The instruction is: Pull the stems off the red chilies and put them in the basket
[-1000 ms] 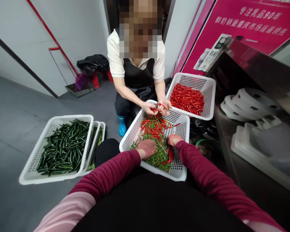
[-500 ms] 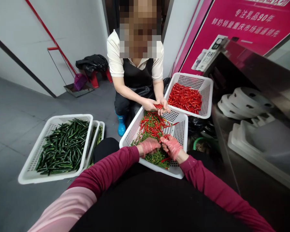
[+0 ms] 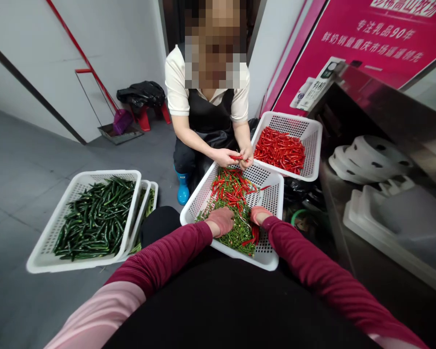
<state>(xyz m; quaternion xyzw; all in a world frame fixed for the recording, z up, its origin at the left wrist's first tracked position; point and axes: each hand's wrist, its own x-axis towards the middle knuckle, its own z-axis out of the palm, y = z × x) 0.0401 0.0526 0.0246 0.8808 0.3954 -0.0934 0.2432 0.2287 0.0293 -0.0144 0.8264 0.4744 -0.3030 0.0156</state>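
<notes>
My left hand (image 3: 222, 220), in a thin pinkish glove, is over the green stems (image 3: 236, 237) in the white basket (image 3: 274, 257) between my knees. Its fingers are curled, and what they hold, if anything, is hidden. My right hand (image 3: 260, 214), gloved alike, reaches down inside the basket's right side, close to some red chilies (image 3: 255, 235); its fingers cannot be made out. More red chilies (image 3: 234, 186) lie at the basket's far end. Above that end, a co-worker's hands (image 3: 236, 159) hold a red chili.
A white basket of red chilies (image 3: 280, 150) stands beyond mine, at the right. Green chilies (image 3: 98, 218) fill a basket at the left, beside more baskets (image 3: 145, 213). A dustpan (image 3: 119, 133) is by the wall. A metal shelf with white containers (image 3: 381, 213) borders the right.
My hands were close together with red chilies at the right fingers. Now they are farther apart, and the right one has dipped into the basket's right side. The co-worker's hands have drawn together.
</notes>
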